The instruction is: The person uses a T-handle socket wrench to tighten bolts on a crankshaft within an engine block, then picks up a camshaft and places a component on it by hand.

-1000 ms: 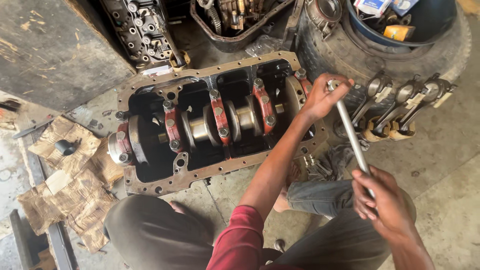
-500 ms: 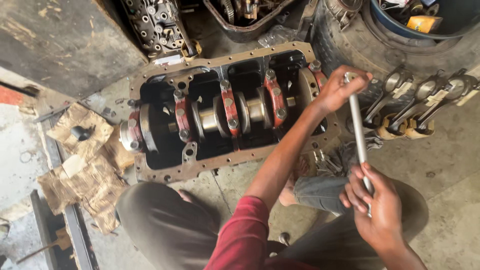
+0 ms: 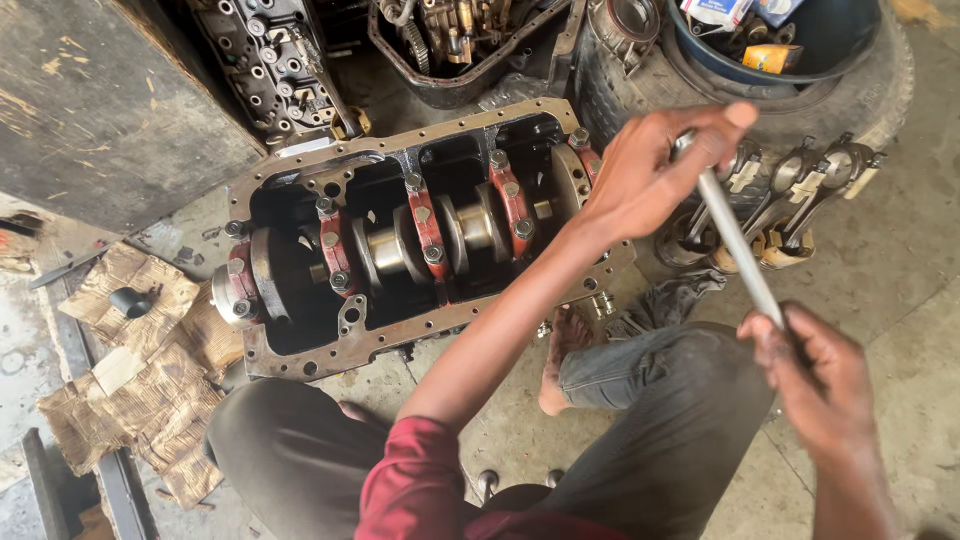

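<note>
A long steel wrench (image 3: 735, 240) runs between the two hands, its long axis slanting from upper left, at the block's right end, down to lower right. The left hand (image 3: 655, 160) is closed over the top end, thumb stretched along the head, right at the right edge of the engine block (image 3: 300, 185). The right hand (image 3: 815, 375) is wrapped around the lower end of the handle, over the person's knee. So the left hand is the nearer one to the block, and the handle trails away from the block toward the person's right.

Whether a socket at the top sits on a bolt is hard to tell, since the left hand covers it.

The block lies open side up on the concrete floor, with the crankshaft (image 3: 400, 250) lying lengthwise in it, left to right, and red bearing caps (image 3: 425, 225) bolted across it. Just beyond the wrench, a row of connecting rods (image 3: 800, 190) leans against a tyre (image 3: 880, 80) that holds a blue tub (image 3: 810, 50) of small packages. Behind the block stand a cylinder head (image 3: 265, 60) and a black tray (image 3: 460, 50) of parts. To the left, torn cardboard (image 3: 130, 360) is spread on the floor with a small dark socket (image 3: 130, 300) on it. The person's bare foot (image 3: 560, 360) rests near the block's lower right corner.
</note>
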